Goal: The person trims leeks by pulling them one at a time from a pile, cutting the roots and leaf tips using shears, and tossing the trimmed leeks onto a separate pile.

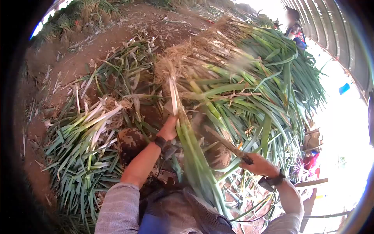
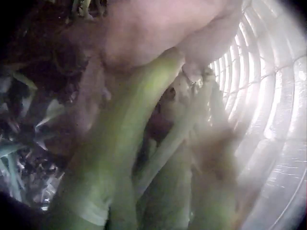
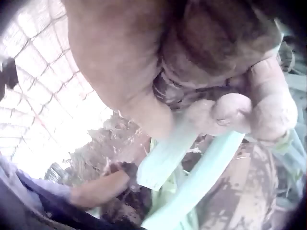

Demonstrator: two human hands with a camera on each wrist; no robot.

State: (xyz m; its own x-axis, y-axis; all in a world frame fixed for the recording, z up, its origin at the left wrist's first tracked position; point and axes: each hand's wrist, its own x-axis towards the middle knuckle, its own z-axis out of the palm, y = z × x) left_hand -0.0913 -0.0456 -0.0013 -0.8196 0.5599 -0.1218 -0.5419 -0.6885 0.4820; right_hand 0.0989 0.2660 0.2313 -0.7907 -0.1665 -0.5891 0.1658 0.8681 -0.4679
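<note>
Several leeks (image 1: 189, 146), roots (image 1: 170, 67) pointing away and leaves (image 1: 204, 181) toward the body, sit gripped in the left hand (image 1: 168, 128); right of them, the right hand (image 1: 260, 165) grips a stick (image 1: 226, 144).

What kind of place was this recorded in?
Probably a farm shelter or greenhouse used for handling harvested leeks or large green onions: a ribbed, curved wall rises at the side, bare soil serves as the floor, and a big heap of long green stalks lies with roots attached.
</note>
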